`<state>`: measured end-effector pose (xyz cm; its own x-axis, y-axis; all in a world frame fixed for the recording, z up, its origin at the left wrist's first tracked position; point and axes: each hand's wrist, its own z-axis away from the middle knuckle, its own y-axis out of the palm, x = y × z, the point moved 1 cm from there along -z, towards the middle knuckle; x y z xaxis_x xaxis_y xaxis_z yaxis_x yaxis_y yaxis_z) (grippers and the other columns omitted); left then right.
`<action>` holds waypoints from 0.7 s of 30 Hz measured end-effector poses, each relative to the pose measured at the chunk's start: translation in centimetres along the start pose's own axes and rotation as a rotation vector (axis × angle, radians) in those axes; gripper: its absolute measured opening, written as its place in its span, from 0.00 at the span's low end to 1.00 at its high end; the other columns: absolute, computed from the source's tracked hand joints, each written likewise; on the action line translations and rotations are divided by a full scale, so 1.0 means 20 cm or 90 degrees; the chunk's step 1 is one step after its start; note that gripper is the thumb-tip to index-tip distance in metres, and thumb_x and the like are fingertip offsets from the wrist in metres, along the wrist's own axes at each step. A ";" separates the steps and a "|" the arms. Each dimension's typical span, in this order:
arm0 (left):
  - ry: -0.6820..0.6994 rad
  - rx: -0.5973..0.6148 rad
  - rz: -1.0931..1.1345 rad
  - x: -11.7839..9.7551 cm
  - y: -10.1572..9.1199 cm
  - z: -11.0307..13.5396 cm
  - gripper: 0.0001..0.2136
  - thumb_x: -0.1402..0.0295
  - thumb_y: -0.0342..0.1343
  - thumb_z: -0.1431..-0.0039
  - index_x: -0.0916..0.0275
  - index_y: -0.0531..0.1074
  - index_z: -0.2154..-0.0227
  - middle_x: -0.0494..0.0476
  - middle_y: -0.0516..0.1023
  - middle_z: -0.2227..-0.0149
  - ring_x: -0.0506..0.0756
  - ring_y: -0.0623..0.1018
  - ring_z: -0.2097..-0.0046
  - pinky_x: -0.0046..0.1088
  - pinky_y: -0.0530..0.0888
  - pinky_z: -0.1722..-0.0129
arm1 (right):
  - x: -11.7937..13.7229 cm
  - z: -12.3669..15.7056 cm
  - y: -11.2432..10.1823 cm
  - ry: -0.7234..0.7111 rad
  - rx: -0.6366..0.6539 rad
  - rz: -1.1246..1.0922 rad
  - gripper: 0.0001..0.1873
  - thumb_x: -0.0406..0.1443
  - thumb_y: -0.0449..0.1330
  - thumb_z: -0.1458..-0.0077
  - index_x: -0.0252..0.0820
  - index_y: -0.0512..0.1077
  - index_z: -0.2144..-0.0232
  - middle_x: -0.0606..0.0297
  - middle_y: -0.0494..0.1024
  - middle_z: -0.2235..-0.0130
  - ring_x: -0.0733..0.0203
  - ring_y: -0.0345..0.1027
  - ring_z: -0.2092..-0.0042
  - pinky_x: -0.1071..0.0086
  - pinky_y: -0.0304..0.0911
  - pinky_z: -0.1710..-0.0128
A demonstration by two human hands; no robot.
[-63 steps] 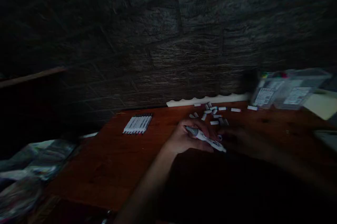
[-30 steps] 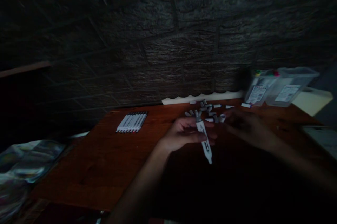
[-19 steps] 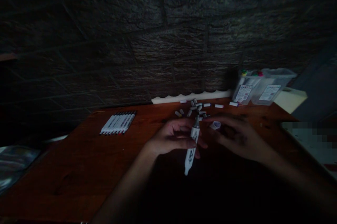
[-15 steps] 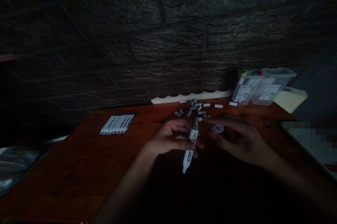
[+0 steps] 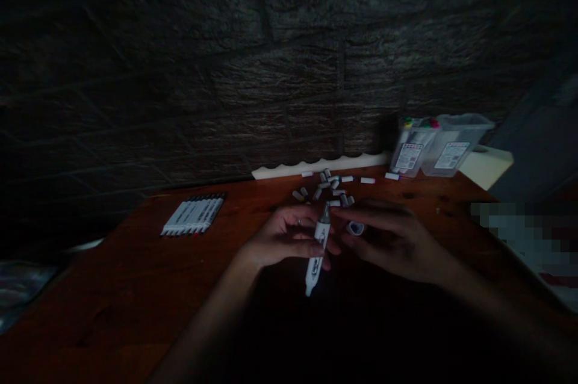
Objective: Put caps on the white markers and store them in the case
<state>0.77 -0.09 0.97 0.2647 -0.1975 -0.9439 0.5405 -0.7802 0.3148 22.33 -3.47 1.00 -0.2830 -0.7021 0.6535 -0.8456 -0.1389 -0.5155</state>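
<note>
My left hand [image 5: 282,239] grips a white marker [image 5: 317,248] near its upper end, the bare grey tip pointing up and away from me. My right hand [image 5: 388,239] is just to the right of it, fingers curled around a small white cap [image 5: 355,228] whose open end faces me. Both hands hover above a reddish-brown wooden table [image 5: 149,288]. The cap sits a few centimetres right of the marker's tip, not touching it.
Several loose white caps [image 5: 332,185] lie behind my hands. A row of markers [image 5: 193,214] lies at the left. Two clear plastic boxes [image 5: 440,143] with labels stand at the back right, by a dark stone-pattern wall. A white scalloped strip [image 5: 316,164] runs along the wall.
My right hand picked a cap from the pile and brought it close to the marker's tip. The left hand turned the marker from lying sideways to nearly upright.
</note>
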 end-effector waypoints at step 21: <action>0.109 -0.222 -0.013 0.02 -0.07 -0.05 0.11 0.71 0.62 0.47 0.64 0.76 0.60 0.59 0.81 0.64 0.55 0.81 0.64 0.29 0.79 0.63 | -0.18 -0.02 0.00 0.168 -0.117 -0.030 0.19 0.40 0.62 0.47 0.46 0.70 0.52 0.67 0.76 0.69 0.64 0.68 0.70 0.69 0.65 0.71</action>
<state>0.96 1.46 0.20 0.3646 -0.0584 -0.9293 0.7785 -0.5284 0.3387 23.14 -0.64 -1.10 -0.3292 -0.4897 0.8073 -0.9213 -0.0209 -0.3883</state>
